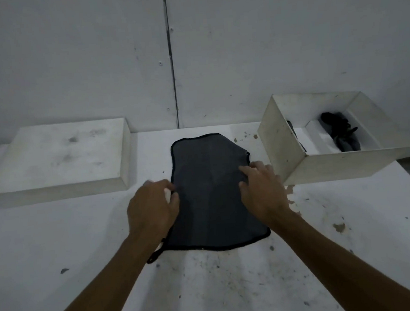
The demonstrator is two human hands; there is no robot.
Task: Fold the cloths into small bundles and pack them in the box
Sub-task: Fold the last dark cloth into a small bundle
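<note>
We've got the dark grey cloth [211,193] lying flat mid-worktop [232,287], long axis running away from us toward the wall [71,55], short edges near and far. Black trim all round; a small loop [155,254] sticks out at the near-left corner.

Left hand [151,205] sits at the cloth's left edge about halfway up, fingers curled at the hem. We can't tell whether that grip actually has the hem or just touches it, since the fingertips are turned under and blurred. Right hand [262,190] is on the right edge, fingers bent with tips pressing down on the fabric; whether the thumb pinches the hem we can't see.

Open white box [293,154] is far right, just beside the cloth's far-right corner. Inside it one dark bundle [340,131] shows at the right; another dark scrap [294,134] peeks past the box's left wall, mostly hidden.

White lid [61,158] lies flat at far left, well apart from the cloth.
</note>
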